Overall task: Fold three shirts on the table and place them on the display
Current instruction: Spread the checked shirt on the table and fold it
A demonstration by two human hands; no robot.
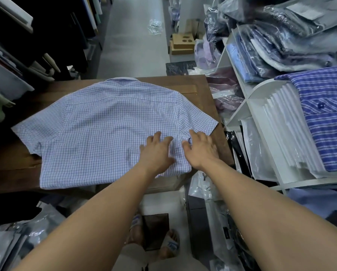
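Note:
A light blue checked short-sleeved shirt (105,126) lies spread flat, back side up, on the brown wooden table (200,85), collar at the far edge. My left hand (156,151) presses flat on the shirt's right side with fingers spread. My right hand (201,147) rests beside it near the right sleeve, fingers slightly curled over the fabric at the armpit seam. A folded blue striped shirt (326,114) lies on the white display shelf (261,89) at the right.
White shelving at the right holds stacks of bagged shirts (281,42) and white packets (286,130). Dark hanging garments (46,32) fill the left. Cardboard boxes (182,44) stand beyond the table. Plastic bags lie on the floor around my sandalled feet (154,241).

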